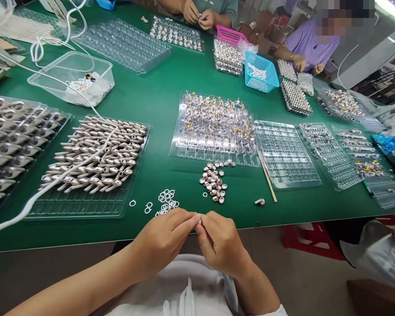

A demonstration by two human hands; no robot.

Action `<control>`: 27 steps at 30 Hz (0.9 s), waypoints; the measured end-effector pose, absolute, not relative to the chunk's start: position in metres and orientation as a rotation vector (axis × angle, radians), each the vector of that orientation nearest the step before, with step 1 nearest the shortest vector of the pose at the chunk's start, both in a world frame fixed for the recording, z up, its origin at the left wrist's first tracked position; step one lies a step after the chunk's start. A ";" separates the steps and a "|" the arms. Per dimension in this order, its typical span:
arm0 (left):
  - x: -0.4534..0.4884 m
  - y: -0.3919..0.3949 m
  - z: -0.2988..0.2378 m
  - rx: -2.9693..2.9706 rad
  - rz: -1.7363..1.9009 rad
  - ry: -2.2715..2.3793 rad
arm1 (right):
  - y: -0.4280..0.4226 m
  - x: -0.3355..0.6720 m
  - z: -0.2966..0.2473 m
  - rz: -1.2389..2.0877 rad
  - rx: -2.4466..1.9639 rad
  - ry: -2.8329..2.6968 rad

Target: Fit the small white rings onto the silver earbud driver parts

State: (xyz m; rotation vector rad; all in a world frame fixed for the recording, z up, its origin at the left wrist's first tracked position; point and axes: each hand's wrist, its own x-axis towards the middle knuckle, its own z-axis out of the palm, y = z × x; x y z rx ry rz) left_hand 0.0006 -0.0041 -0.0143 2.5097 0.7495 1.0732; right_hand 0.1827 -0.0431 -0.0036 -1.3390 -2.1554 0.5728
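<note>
At the table's front edge, my left hand (167, 232) and my right hand (221, 240) meet fingertip to fingertip. Both are closed around a small pale part (199, 222), mostly hidden by the fingers. Just beyond my left hand lies a loose heap of white plastic rings (167, 199). A pile of small beige rounded shells (213, 182) lies beyond my right hand. One earbud-shaped piece (260, 202) rests alone to the right. Farther back, a stacked clear tray (213, 118) carries wired parts with yellow bits.
Trays of beige earbud housings (95, 153) and larger shells (9, 145) fill the left. A white cable (29, 204) crosses them. Behind are a clear tub (69, 79) and a blue basket (261, 72). A wooden stick (266, 177) touches clear trays (288, 153). Co-workers sit opposite.
</note>
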 end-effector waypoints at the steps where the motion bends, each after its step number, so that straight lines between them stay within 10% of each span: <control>1: 0.002 -0.003 -0.013 2.536 1.080 0.741 | -0.043 0.182 -0.003 0.532 -1.351 -2.188; 27: 0.005 -0.005 -0.028 2.489 1.032 0.727 | -0.041 0.187 -0.009 0.442 -1.376 -2.228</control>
